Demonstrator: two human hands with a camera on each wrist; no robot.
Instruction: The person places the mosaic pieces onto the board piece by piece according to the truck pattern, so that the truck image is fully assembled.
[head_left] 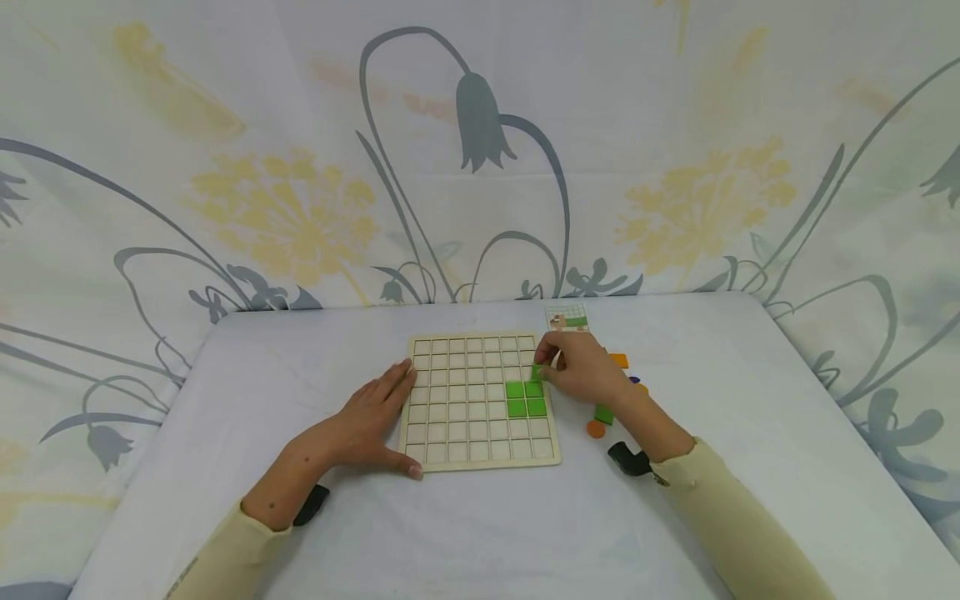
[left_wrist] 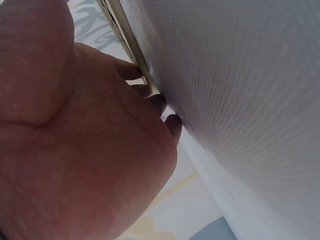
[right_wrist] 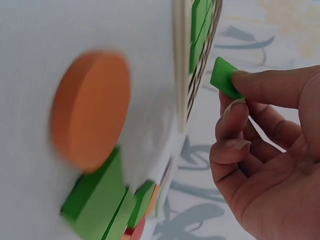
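Note:
My right hand (head_left: pixel 581 367) pinches a small green square tile (right_wrist: pixel 224 77) between thumb and fingers. It holds the tile at the right side of a pale wooden grid board (head_left: pixel 442 429), just beyond a block of several green tiles (head_left: pixel 516 407) set in the squares there. The right wrist view shows the thumb flat on the tile and the other fingers curled beneath. Along the board's left edge lies my left hand (head_left: pixel 367 429), its fingertips at the rim and its thumb at the near left corner. In the left wrist view its fingertips (left_wrist: pixel 172 125) reach the board's side.
Behind my right hand lies a small printed card (head_left: pixel 567 319) with a grid picture. Loose pieces are scattered to the board's right, among them an orange disc (head_left: pixel 596 429), green pieces (head_left: pixel 603 414) and an orange piece (head_left: pixel 619 361). A white cloth (head_left: pixel 480 533) covers the table.

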